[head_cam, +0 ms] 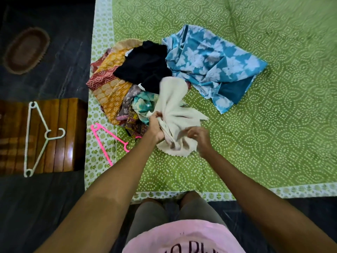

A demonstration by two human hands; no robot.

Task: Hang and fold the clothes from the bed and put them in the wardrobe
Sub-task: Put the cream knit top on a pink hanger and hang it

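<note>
A person standing at the foot of a bed (273,125) bunches a cream cloth (175,106) in both hands, the left hand (155,126) clenched on its gathered edge, the right hand (200,137) pinching a fold just beside it. At 11 o'clock lies a heap of clothes (127,79); at 1 o'clock, a blue floral garment (215,64). A pink hanger (105,139) rests at 9 o'clock, a white hanger (34,137) on a wooden stool (69,134) beyond.

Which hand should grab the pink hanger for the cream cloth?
Probably the left hand. The pink hanger lies on the bed's edge just to its left, while the right hand is farther away on the other side. Both hands grip the cream cloth now, so the right could keep holding it.
</note>
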